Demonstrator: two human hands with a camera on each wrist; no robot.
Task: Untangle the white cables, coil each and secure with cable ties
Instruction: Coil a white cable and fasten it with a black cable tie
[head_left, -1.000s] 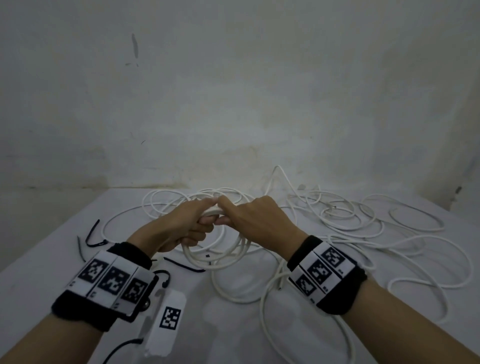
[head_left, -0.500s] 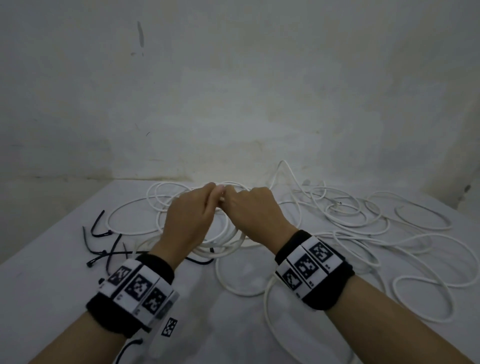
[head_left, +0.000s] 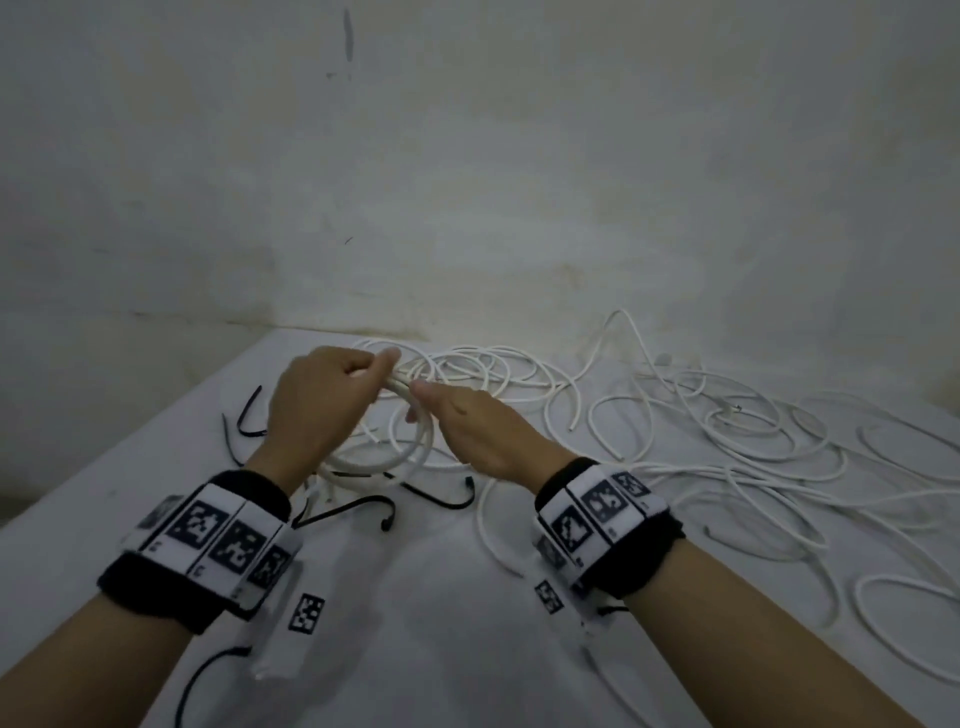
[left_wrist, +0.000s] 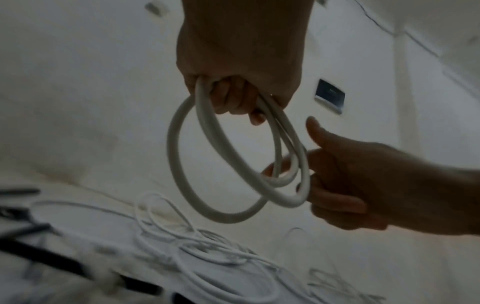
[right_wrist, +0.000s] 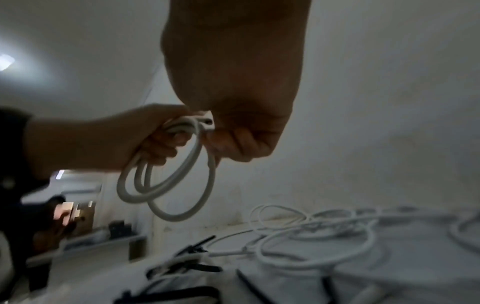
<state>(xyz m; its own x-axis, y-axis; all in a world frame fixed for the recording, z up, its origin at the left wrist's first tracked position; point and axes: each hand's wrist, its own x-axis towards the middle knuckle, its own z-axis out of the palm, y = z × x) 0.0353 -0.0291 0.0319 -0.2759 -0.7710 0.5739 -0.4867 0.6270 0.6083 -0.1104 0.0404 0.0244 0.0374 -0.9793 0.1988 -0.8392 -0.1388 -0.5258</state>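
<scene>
Left hand (head_left: 317, 400) fingers curl around the top of a small white coil (left_wrist: 223, 164) held above the table (head_left: 441, 597), the right hand (head_left: 467, 431) gripping its other side. The cable looks light and springy — best pinched where loops cross. Loose cables (head_left: 727, 447) sprawl toward the right edge; black cable ties (head_left: 358, 512) lie near the left edge.

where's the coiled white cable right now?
Head view, centre-left: the coiled white cable hangs above the table, gripped at its top by the left hand, with the right hand holding its right side; black cable ties lie just below.
</scene>
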